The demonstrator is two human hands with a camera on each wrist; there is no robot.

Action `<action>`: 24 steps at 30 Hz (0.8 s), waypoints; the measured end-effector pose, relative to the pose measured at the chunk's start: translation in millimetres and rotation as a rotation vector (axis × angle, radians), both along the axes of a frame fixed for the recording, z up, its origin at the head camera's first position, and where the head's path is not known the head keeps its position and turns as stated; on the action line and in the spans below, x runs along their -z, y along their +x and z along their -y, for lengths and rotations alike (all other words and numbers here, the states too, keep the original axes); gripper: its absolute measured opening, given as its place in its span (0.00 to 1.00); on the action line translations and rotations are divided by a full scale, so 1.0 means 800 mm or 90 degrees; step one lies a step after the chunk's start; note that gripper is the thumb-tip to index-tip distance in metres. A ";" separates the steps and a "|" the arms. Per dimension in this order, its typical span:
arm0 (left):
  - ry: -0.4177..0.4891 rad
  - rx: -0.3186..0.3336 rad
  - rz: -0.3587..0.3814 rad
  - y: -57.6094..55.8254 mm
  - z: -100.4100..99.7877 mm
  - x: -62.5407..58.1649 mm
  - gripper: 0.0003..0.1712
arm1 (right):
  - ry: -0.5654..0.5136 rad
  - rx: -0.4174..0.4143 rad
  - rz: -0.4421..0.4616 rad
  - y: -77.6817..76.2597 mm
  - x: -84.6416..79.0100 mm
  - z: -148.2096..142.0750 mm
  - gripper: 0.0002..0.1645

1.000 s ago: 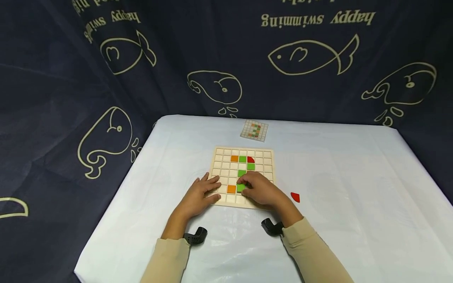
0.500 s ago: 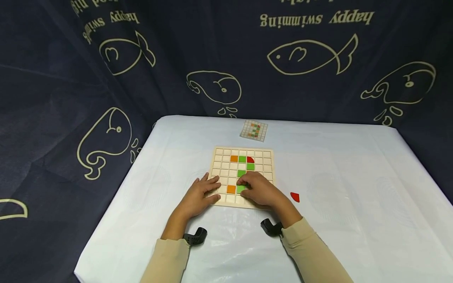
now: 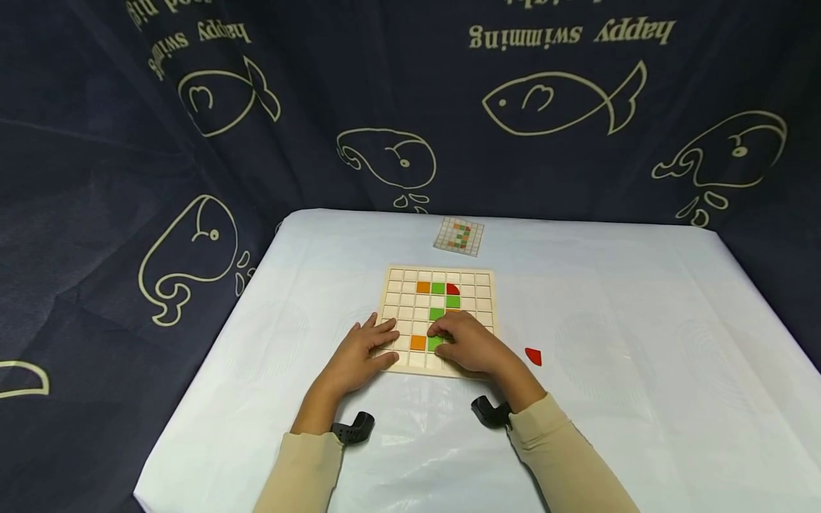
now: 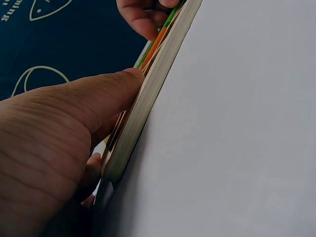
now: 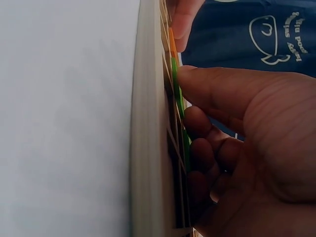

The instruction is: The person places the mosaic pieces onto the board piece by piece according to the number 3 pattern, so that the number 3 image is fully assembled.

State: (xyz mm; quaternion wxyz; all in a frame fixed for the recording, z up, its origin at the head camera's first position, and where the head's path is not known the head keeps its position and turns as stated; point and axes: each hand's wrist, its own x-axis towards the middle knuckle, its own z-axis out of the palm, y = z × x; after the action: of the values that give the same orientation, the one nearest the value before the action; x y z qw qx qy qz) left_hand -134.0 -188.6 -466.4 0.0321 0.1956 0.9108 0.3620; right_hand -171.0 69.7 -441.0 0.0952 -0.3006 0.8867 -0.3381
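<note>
A wooden grid board (image 3: 394, 299) lies on the table. My left hand (image 3: 359, 355) rests spread on its left edge, fingers fairly straight; the left wrist view shows the thumb (image 4: 111, 94) along the rim. Over the board's lower middle, my right hand (image 3: 473, 345) has curled fingers. Its thumb and index finger pinch a green square tile (image 3: 433, 344), also visible as a green edge (image 5: 176, 81) under the thumb in the right wrist view. An orange tile (image 3: 417, 343) sits just left of it. Part of the board is hidden under the right hand.
Farther up the board are another orange tile (image 3: 423, 287), several green tiles and a red quarter-round tile (image 3: 452, 289). A loose red quarter-round piece (image 3: 533, 356) lies right of the board. Beyond the board lies a pattern card (image 3: 458, 236). Dark printed cloth (image 3: 410, 71) hangs behind.
Both hands keep nearly the same place on the board. The whole scene shifts very slightly left in the head view.
</note>
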 end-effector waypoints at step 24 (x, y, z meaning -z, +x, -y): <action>0.004 0.002 -0.002 0.003 -0.001 -0.002 0.27 | -0.034 0.049 -0.002 0.011 -0.027 -0.071 0.14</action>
State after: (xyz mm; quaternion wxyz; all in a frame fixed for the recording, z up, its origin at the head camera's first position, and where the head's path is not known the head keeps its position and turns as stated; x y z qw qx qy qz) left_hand -131.9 -187.6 -464.5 0.0306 0.1980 0.9095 0.3642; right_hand -162.1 126.4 -419.3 0.0731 -0.2689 0.8885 -0.3646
